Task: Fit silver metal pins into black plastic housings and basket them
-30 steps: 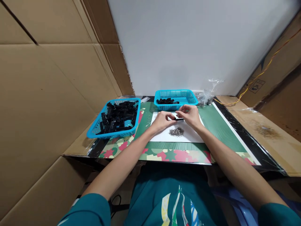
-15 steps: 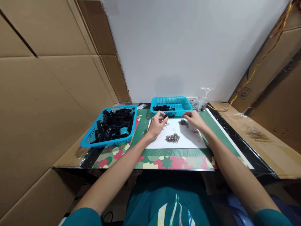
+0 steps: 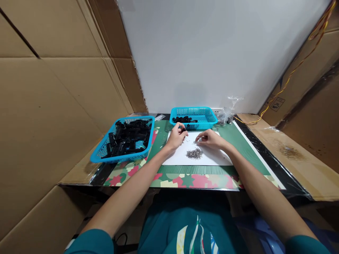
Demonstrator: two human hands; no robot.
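Observation:
My left hand (image 3: 176,137) is closed round a small black plastic part (image 3: 184,129) above the upper left of a white sheet (image 3: 174,161). To its right, my right hand (image 3: 210,138) hovers low over the sheet with thumb and fingertips pinched together. What lies between those fingertips, if anything, is too small to make out. A pile of tiny metal pins or screws (image 3: 195,153) rests on the paper just below the right fingertips. The darker small piles farther right are hidden by my right hand.
At the left stands a blue basket (image 3: 92,155) full of black plastic parts. Behind my hands, another blue basket (image 3: 209,125) holds black pieces. Clear plastic bags (image 3: 225,117) lie right of it. Cardboard walls (image 3: 53,113) flank the table, and a yellow cable (image 3: 275,92) hangs at the right.
My right hand has moved left and down, from above the darker pile toward the middle of the sheet. My left hand stays nearly in place with the black part.

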